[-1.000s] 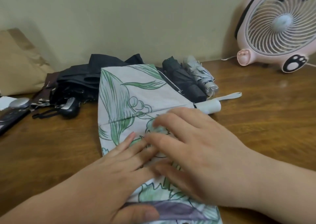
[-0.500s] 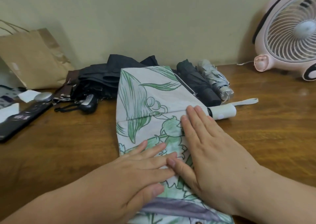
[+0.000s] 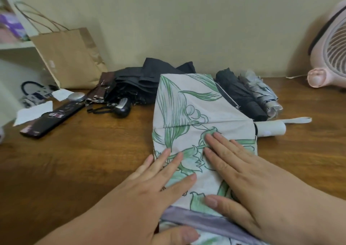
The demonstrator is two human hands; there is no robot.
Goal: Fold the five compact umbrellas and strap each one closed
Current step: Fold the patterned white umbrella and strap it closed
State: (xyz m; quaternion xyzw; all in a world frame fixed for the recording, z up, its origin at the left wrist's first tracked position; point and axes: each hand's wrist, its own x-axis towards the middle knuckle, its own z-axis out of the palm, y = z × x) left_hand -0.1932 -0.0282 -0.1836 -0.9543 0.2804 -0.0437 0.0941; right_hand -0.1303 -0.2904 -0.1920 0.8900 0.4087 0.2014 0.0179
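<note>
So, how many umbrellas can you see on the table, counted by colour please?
White with green leaf print: 1, the floral umbrella, lying flat on the table under both hands.
Black: 2, the rolled black umbrella and the loose black umbrella.
Grey/silver: 1, the silver umbrella.
Brown: 1, the brown umbrella, partly hidden.
Total: 5

Bare tabletop (image 3: 78, 162) lies open at lower left and at right of frame. Upper centre is blocked by dark umbrellas (image 3: 134, 87) and rolled umbrellas (image 3: 249, 97); paper bag (image 3: 69, 57) crowds upper left, pink fan (image 3: 329, 50) upper right.
</note>
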